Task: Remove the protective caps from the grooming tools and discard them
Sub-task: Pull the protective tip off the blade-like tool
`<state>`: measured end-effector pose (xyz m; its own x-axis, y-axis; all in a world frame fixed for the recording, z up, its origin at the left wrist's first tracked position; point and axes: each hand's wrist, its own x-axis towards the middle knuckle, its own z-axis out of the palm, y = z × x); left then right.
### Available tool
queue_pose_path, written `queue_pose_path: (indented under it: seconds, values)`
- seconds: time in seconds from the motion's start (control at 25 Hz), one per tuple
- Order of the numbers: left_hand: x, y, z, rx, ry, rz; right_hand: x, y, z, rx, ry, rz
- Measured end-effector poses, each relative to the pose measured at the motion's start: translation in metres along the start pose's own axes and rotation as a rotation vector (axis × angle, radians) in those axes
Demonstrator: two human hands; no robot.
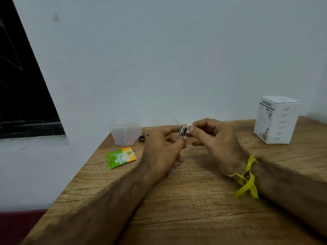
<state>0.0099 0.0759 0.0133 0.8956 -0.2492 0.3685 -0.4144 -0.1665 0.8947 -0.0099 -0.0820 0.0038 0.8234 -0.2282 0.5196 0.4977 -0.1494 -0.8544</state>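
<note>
Above the wooden table (194, 200) my left hand (162, 149) pinches a small shiny metal grooming tool (182, 132) between thumb and fingers, holding it upright. My right hand (217, 140) pinches a small white cap (189, 125) at the tool's top end with thumb and forefinger. Whether the cap still sits on the tool or is just off it cannot be made out. The tool's lower part is hidden inside my left hand.
A clear plastic container (124, 131) stands at the table's far left corner, with a small dark object (143, 137) beside it. A green and orange sachet (121, 157) lies near the left edge. A white carton (277, 119) stands at the far right by the wall.
</note>
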Motion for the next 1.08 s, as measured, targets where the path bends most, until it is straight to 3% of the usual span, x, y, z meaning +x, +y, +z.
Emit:
queue_pose_path:
  seconds: [0.08,0.16,0.28,0.4,0.52,0.64,0.76,0.88,1.08]
  values:
    - [0.001,-0.004,-0.004,0.365,-0.032,0.200,0.003,0.001,-0.001,0.112,0.002,0.138]
    - [0.002,-0.006,-0.006,0.568,-0.066,0.310,0.005,0.003,-0.003,0.157,-0.026,0.242]
    - [0.001,-0.005,-0.005,0.634,-0.101,0.364,0.006,0.004,-0.003,0.122,-0.090,0.290]
    - [0.000,-0.003,-0.005,0.626,-0.094,0.332,0.005,0.006,-0.002,0.154,-0.051,0.293]
    - [0.001,0.001,-0.004,0.399,-0.012,0.147,0.010,0.010,-0.005,0.249,0.046,0.322]
    - [0.006,0.005,-0.007,-0.245,0.021,-0.160,0.017,0.012,-0.011,0.379,0.176,0.357]
    - [0.010,0.001,-0.019,-0.582,-0.162,-0.317,0.022,0.013,-0.015,0.466,0.249,0.358]
    - [0.008,-0.006,-0.022,-0.586,-0.293,-0.277,0.022,0.014,-0.015,0.453,0.239,0.359]
    - [0.006,-0.011,-0.016,-0.460,-0.197,-0.126,0.020,0.014,-0.012,0.379,0.204,0.349]
